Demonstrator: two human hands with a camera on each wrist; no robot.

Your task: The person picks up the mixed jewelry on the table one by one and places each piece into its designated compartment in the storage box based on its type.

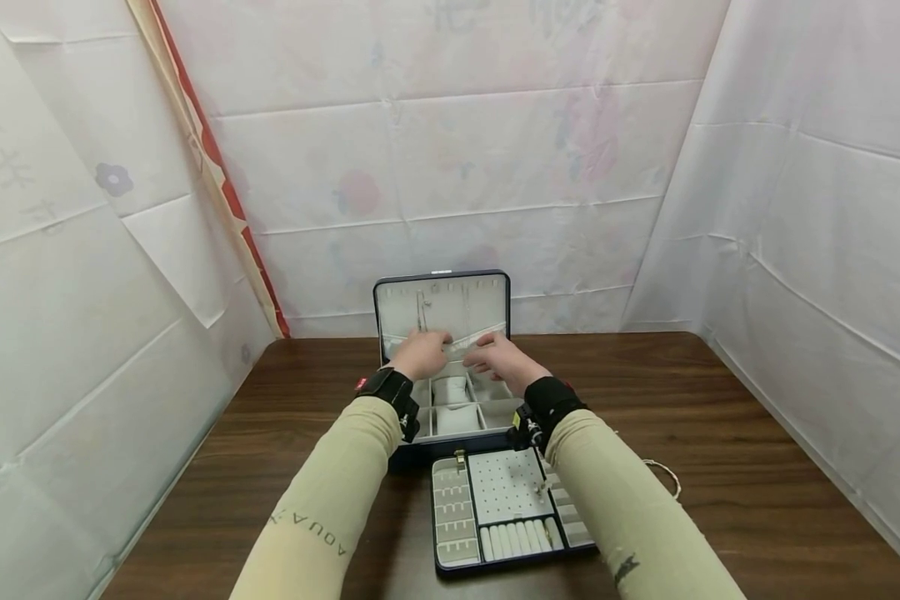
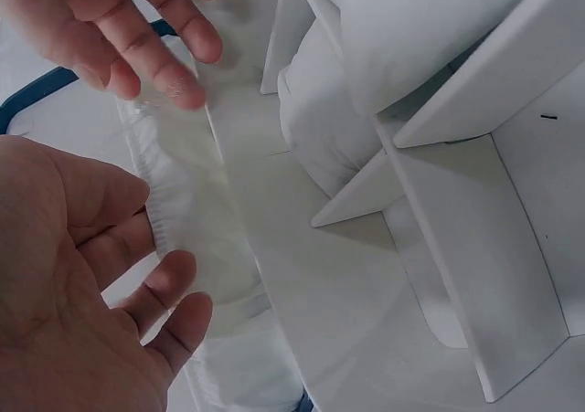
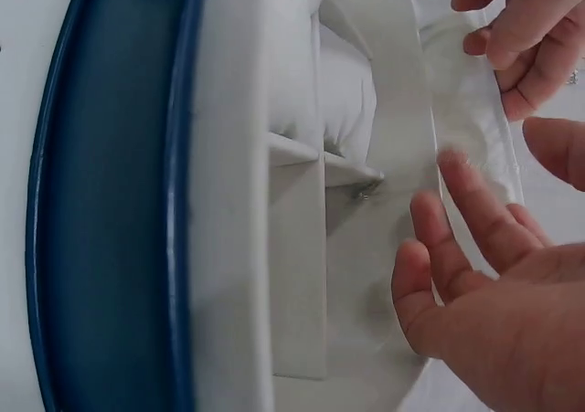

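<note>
A dark blue jewellery box point(image 1: 443, 450) with a pale lining lies open, its lid point(image 1: 442, 292) upright at the back. Across the lid's lower part runs a gathered fabric pocket point(image 2: 183, 193). My left hand point(image 1: 422, 354) pinches the pocket's elastic edge between thumb and index finger, the other fingers loosely bent. Facing it, my right hand point(image 1: 504, 360) has its fingers spread and slightly bent in front of the pocket, near a small shiny bit point(image 3: 366, 191) in a compartment, too blurred to name. White cushions point(image 3: 347, 92) sit in the middle compartments. Necklaces point(image 1: 422, 310) hang inside the lid.
In front of the box lies a lift-out tray point(image 1: 510, 483) with ring rolls, a perforated earring panel and side slots. A ring point(image 1: 461, 456) sits at its back edge. A pale cord loop point(image 1: 667, 475) lies on the brown table point(image 1: 307, 467), right of my right forearm.
</note>
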